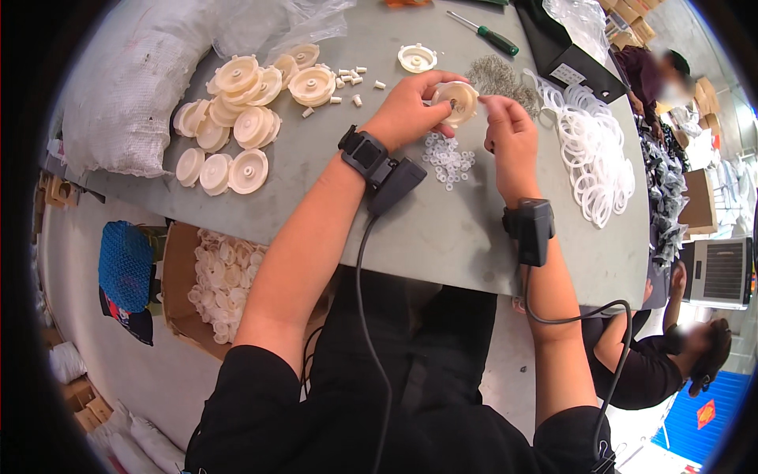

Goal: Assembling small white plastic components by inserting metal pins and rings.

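The cream cap (pixel 466 113) is in the left hand (pixel 401 112), raised over the table (pixel 426 237), with its hollow side partly turned to view. The left fingers go around the rim and the thumb lies at the hollow, so this grip is closed on the cap. The right hand (pixel 513 138) is just beside the opposite edge, its fingers bent; I cannot tell if they touch the rim or pinch some small part. Something small shows in the hollow near the thumb, but it is too small to name. To work well here, I think the left hand should keep the cap steady and level, while the right one presses gently and straight, because a tilted cap could drop a loose part. It seems wise to stay low above the table, near the small washers (pixel 448 162), and to take only one spring from the tangled springs (pixel 505 83). The rings (pixel 592 154) lie on the right, the pegs (pixel 346 77) and piled caps (pixel 245 91) on the left, the screwdriver (pixel 497 39) farther away.
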